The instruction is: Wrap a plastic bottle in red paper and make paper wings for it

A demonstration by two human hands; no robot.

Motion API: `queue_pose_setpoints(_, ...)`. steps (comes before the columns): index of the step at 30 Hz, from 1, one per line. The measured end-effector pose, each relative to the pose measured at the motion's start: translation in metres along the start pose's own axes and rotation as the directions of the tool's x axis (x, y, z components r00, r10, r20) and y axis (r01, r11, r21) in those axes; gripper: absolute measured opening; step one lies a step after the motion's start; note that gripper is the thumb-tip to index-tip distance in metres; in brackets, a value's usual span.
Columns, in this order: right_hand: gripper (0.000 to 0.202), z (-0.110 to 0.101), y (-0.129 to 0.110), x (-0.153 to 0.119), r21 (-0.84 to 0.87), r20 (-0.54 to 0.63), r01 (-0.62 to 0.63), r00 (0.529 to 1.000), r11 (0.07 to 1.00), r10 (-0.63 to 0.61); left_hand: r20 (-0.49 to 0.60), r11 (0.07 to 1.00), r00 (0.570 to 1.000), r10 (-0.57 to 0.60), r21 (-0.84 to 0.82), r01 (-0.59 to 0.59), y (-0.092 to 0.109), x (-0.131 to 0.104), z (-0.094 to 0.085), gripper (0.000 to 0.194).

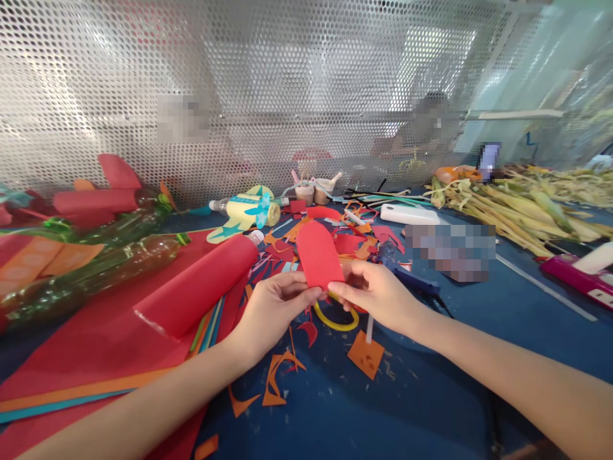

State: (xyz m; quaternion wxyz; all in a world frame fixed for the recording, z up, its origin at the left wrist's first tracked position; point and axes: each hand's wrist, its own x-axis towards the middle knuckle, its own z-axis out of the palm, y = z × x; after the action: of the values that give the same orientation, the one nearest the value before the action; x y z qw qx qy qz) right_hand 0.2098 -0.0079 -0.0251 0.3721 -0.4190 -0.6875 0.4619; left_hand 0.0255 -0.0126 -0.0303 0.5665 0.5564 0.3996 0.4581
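A red piece with a rounded top point(318, 252) stands upright between my hands. Its lower left corner is pinched by my left hand point(272, 306), and my right hand point(376, 294) closes on the lower right corner. Yellow scissor-like handles point(338, 324) show below my right hand, partly hidden by it. Left of my hands lies a bottle wrapped in red point(201, 284). Red and orange scraps point(275, 380) are scattered around and below the piece.
Green plastic bottles point(96, 281) and red sheets point(96, 338) lie left. A yellow decorated bottle point(249, 212), two small cups point(313, 191) and a blue glue gun point(412, 278) sit farther off. Dried husks point(517, 204) are right; a perforated metal screen point(306, 76) stands behind.
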Motion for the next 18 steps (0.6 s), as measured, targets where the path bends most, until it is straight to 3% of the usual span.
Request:
queue_pose_setpoints(6,0.013,-0.0032,-0.0047,0.0039,0.058,-0.017,-0.054,0.998,0.997,0.055,-0.115,1.0,0.993,0.01,-0.024,-0.013,-0.0048,0.0026,0.0,0.015)
queue_pose_setpoints(10,0.012,-0.0028,-0.0032,0.0038,0.031,-0.047,-0.08,0.996,0.996,0.081,-0.118,0.999,0.993,-0.028,-0.037,0.024,-0.007,0.0014,0.0012,0.019)
queue_pose_setpoints(15,0.012,-0.0034,-0.002,0.0022,-0.1,-0.105,-0.027,0.994,0.995,0.017,-0.153,0.997,0.986,-0.06,-0.051,0.053,-0.0073,0.0007,0.0011,0.024)
queue_pose_setpoints(18,0.013,-0.0033,-0.0028,0.0016,-0.131,-0.091,-0.015,0.996,0.991,0.003,-0.114,0.997,0.992,-0.06,-0.057,0.054,-0.0074,0.0012,0.0007,0.025)
